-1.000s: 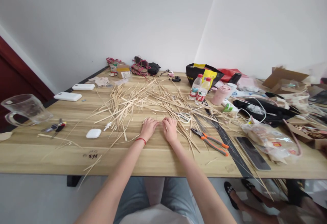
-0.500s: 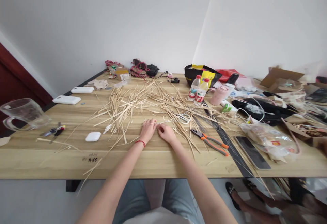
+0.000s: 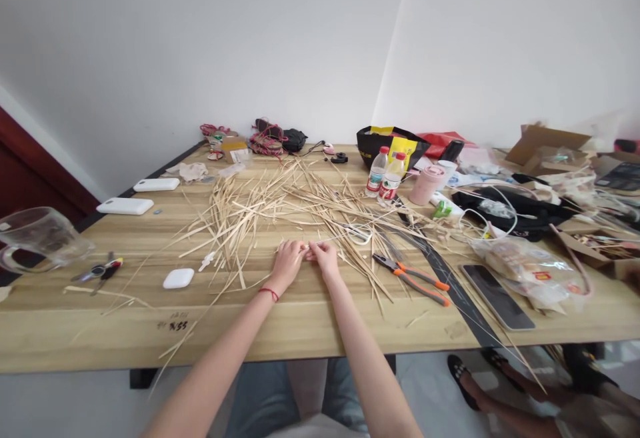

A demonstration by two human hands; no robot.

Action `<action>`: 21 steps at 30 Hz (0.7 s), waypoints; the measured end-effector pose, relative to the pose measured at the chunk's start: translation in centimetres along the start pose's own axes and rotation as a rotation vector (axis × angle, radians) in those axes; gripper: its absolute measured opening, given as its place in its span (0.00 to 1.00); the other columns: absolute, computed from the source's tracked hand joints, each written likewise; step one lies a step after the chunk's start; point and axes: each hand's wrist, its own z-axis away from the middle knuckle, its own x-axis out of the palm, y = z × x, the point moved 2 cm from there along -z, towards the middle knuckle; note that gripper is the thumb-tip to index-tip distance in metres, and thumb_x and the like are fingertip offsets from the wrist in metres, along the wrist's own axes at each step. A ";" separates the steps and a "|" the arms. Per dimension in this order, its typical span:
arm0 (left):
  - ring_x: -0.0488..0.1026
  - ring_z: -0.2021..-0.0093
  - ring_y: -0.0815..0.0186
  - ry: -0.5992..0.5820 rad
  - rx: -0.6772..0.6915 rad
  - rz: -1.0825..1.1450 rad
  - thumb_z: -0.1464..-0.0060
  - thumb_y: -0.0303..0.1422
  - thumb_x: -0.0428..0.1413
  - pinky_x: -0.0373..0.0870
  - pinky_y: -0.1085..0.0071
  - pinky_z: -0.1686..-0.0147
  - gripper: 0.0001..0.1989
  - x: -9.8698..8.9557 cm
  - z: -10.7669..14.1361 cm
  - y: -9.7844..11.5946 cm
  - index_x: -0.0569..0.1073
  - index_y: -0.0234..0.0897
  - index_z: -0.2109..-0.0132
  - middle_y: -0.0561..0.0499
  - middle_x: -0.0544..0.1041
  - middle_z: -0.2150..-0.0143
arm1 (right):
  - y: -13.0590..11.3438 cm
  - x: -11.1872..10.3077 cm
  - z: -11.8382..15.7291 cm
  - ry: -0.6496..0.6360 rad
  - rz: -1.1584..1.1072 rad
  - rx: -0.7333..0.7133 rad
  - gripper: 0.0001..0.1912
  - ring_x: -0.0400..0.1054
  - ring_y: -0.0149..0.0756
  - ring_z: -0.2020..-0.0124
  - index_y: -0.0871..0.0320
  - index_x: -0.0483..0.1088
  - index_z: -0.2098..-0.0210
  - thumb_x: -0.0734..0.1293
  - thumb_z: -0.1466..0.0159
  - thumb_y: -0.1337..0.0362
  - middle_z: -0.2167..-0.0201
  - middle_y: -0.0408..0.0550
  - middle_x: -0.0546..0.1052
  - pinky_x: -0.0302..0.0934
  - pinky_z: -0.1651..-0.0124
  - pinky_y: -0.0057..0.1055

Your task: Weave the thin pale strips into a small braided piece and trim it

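- A thin strip (image 3: 307, 249) is apparently pinched by left hand (image 3: 287, 262) and right hand (image 3: 325, 257), just below frame centre; its handling seems unfinished.
- Mid-frame, loose strips (image 3: 245, 208) are scattered, seemingly unworked, across the worktop (image 3: 115, 338).

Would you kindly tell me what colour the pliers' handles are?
The handles are orange and dark grey, best seen in the head view.

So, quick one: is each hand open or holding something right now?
Left hand: closed, fingertips pinching what looks like a thin strip.
Right hand: closed too, apparently pinching the same strip.
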 end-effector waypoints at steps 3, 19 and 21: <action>0.65 0.53 0.60 0.052 0.032 -0.034 0.41 0.34 0.46 0.59 0.61 0.52 0.07 -0.8 0.7 0.5 0.68 0.39 0.63 0.47 0.72 0.55 | -0.1 0.0 0.2 -0.051 -0.024 -0.041 0.17 0.69 0.34 0.81 0.60 0.69 0.77 0.70 0.53 0.51 0.82 0.46 0.75 0.65 0.74 0.31; 0.66 0.52 0.59 0.171 0.193 -0.156 0.44 0.29 0.51 0.54 0.57 0.48 0.06 -2.5 2.8 1.3 0.73 0.41 0.64 0.51 0.77 0.59 | 0.4 0.3 0.7 -0.018 0.121 -0.132 0.19 0.61 0.28 0.88 0.57 0.61 0.77 0.67 0.50 0.48 0.89 0.38 0.67 0.55 0.83 0.25; 0.67 0.51 0.60 0.154 0.191 -0.137 0.44 0.28 0.50 0.53 0.57 0.48 0.07 -2.5 2.8 1.4 0.73 0.41 0.64 0.51 0.78 0.61 | 0.6 0.3 0.6 0.001 0.143 -0.129 0.19 0.61 0.28 0.87 0.57 0.60 0.78 0.68 0.50 0.48 0.89 0.38 0.67 0.55 0.83 0.25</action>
